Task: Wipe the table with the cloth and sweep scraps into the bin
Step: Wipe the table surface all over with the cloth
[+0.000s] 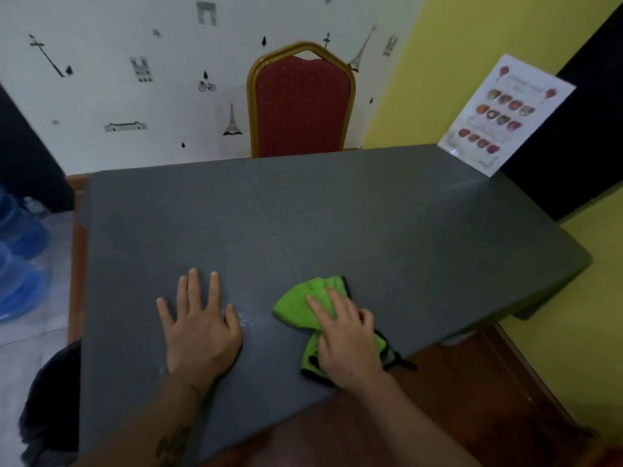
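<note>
A grey table (337, 210) fills the middle of the view. A bright green cloth (303, 305) with a dark edge lies bunched near the table's front edge. My right hand (347, 342) presses down on the cloth with fingers spread over it. My left hand (199, 325) lies flat on the bare tabletop, palm down, fingers apart, a short way left of the cloth. A small wet smear (246, 320) shines between the two hands. No scraps and no bin show in the view.
A red chair (300, 102) with a gold frame stands behind the far edge. A laminated picture card (499, 119) stands at the back right corner. Blue water bottles (20, 251) sit on the floor at left. A dark chair back (50, 399) is at the lower left.
</note>
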### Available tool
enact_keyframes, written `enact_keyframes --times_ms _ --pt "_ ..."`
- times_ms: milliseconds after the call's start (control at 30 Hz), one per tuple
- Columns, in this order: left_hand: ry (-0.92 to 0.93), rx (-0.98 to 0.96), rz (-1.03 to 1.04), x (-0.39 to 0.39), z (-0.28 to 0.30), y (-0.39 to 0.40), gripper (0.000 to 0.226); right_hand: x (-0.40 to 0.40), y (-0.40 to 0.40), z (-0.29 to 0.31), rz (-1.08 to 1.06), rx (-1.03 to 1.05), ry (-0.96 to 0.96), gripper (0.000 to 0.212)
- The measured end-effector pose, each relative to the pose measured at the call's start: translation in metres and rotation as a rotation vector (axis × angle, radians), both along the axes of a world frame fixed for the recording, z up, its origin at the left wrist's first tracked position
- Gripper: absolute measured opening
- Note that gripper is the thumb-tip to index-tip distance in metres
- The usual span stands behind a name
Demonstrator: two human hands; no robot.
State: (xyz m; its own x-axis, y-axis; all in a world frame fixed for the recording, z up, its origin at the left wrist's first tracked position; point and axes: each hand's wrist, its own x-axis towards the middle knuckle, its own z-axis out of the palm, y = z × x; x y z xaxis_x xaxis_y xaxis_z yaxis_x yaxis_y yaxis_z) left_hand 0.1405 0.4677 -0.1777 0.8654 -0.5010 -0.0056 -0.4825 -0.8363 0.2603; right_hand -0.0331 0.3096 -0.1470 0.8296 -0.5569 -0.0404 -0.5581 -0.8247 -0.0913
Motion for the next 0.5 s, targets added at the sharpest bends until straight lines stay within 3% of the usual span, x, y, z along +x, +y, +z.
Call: enact_keyframes --times_ms 200,333,400,500 --pt "-0.006 0.014 0.012 0.0 0.002 -0.002 0.07 -0.064 -0.103 -0.002 -0.392 -0.01 0.086 0.068" --pt "-0.004 0.024 0.023 -0.001 0.003 -0.003 0.07 -0.054 -0.123 0.014 -0.529 0.054 0.085 0.066" --pt "0.001 0.02 0.023 -0.001 0.004 -0.004 0.07 -0.031 -0.114 0.022 -0.49 0.079 0.052 0.063" --pt "0.001 0.022 0.026 -0.002 0.004 -0.004 0.07 0.011 -0.064 0.024 -0.201 0.107 0.013 0.067"
